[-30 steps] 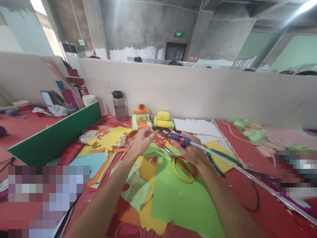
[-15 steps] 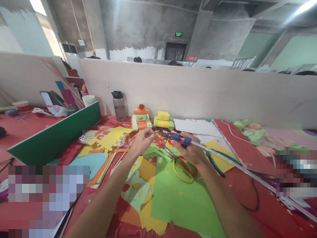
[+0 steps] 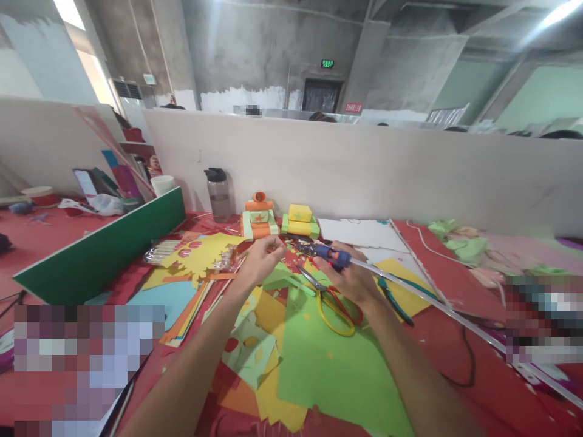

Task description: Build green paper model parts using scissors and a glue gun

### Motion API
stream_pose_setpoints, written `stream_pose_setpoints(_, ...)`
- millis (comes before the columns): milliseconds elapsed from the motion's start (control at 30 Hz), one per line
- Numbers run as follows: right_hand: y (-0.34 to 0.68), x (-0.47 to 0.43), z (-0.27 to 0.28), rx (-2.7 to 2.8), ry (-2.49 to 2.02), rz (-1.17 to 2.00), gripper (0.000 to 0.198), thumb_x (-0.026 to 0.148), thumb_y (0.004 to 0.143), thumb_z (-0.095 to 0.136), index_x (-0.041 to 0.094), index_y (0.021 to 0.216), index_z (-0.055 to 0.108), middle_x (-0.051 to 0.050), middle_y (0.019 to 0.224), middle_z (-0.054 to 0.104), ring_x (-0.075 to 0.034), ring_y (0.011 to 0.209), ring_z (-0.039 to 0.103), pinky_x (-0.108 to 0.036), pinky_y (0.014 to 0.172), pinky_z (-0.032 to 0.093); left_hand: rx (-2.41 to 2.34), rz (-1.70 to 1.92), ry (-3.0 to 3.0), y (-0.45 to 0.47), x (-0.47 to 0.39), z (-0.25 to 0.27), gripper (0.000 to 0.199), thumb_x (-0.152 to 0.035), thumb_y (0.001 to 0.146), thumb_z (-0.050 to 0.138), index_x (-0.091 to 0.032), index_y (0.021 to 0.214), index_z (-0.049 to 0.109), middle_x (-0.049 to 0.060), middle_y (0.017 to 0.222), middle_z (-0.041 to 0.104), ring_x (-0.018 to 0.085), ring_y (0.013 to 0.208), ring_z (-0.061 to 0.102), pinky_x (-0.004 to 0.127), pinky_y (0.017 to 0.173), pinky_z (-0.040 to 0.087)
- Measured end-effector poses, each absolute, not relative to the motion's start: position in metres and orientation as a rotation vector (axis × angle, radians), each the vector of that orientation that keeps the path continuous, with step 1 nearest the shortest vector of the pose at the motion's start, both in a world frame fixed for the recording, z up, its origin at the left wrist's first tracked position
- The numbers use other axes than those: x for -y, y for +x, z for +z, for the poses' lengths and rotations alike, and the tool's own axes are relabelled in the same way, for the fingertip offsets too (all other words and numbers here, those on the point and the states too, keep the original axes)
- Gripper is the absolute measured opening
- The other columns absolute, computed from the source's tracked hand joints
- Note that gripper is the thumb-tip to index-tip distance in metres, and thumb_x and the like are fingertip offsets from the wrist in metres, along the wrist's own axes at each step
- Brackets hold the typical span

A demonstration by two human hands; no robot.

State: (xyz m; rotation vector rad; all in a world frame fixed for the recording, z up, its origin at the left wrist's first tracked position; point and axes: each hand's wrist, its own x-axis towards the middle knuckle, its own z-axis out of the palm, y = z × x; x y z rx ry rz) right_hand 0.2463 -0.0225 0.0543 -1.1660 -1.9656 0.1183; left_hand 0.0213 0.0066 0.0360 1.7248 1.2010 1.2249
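My right hand (image 3: 348, 273) is wrapped round a blue hot glue gun (image 3: 325, 252), whose nozzle points left. A long clear glue stick (image 3: 410, 289) trails from its back toward the lower right. Just left of the nozzle, my left hand (image 3: 264, 258) is closed, its thumb and fingertips pinched together; whatever they hold is too small or hidden. Scissors (image 3: 328, 303) with red and yellow handles lie below the hands on a green paper sheet (image 3: 341, 376). Behind the hands stand an orange and pale green paper model (image 3: 259, 220) and a yellow and green paper model (image 3: 300, 222).
Teal-handled pliers (image 3: 395, 300) lie right of my right hand. A water bottle (image 3: 219, 197) stands by the white partition (image 3: 364, 164). A green board (image 3: 109, 243) borders the left side. Yellow cut paper (image 3: 200, 252) and white boards (image 3: 364, 233) cover parts of the red table (image 3: 437, 346).
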Motion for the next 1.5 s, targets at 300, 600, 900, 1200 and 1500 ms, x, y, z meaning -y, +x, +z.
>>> stream_pose_setpoints(300, 0.2463, 0.0221, 0.0545, 1.982, -1.158, 0.079, 0.032, 0.046, 0.089, 0.062, 0.025, 0.069, 0.047, 0.001, 0.065, 0.058, -0.019, 0.061, 0.055, -0.030, 0.060, 0.043, -1.188, 1.238, 1.755, 0.0222, -0.0033, 0.0401, 0.010, -0.025, 0.079, 0.054, -0.018, 0.074, 0.059, 0.000, 0.075, 0.061, 0.016, 0.075, 0.057, 0.027, 0.071, 0.042)
stream_pose_setpoints(600, 0.2464, 0.0210, 0.0551, 1.977, -1.175, 0.074, 0.035, 0.051, 0.089, 0.060, 0.026, 0.068, 0.047, 0.000, 0.063, 0.060, -0.019, 0.060, 0.055, -0.029, 0.058, 0.042, -1.204, 1.254, 1.688, 0.0211, -0.0022, 0.0408, 0.012, -0.028, 0.080, 0.053, -0.018, 0.073, 0.056, -0.003, 0.068, 0.056, 0.014, 0.067, 0.052, 0.025, 0.065, 0.039)
stream_pose_setpoints(900, 0.2493, 0.0180, 0.0515, 1.988, -1.205, 0.023, 0.036, 0.051, 0.088, 0.061, 0.025, 0.067, 0.047, 0.002, 0.061, 0.057, -0.018, 0.057, 0.052, -0.028, 0.056, 0.040, -1.231, 1.262, 1.686, 0.0196, -0.0031, 0.0379, 0.012, -0.028, 0.081, 0.053, -0.019, 0.076, 0.059, -0.003, 0.071, 0.058, 0.014, 0.069, 0.052, 0.025, 0.065, 0.038)
stream_pose_setpoints(1200, 0.2492, 0.0189, 0.0528, 1.989, -1.208, 0.024, 0.033, 0.051, 0.089, 0.061, 0.025, 0.071, 0.051, 0.001, 0.065, 0.062, -0.018, 0.061, 0.057, -0.028, 0.057, 0.042, -1.187, 1.295, 1.653, 0.0200, -0.0036, 0.0399, 0.014, -0.030, 0.080, 0.055, -0.018, 0.073, 0.057, -0.002, 0.070, 0.056, 0.014, 0.069, 0.051, 0.025, 0.066, 0.038)
stream_pose_setpoints(1500, 0.2505, 0.0181, 0.0518, 1.983, -1.215, 0.049, 0.034, 0.051, 0.088, 0.061, 0.025, 0.070, 0.051, 0.001, 0.065, 0.062, -0.019, 0.061, 0.058, -0.029, 0.057, 0.042, -1.197, 1.275, 1.635, 0.0193, -0.0043, 0.0398, 0.016, -0.032, 0.081, 0.055, -0.018, 0.073, 0.055, -0.003, 0.068, 0.053, 0.013, 0.068, 0.049, 0.025, 0.064, 0.036)
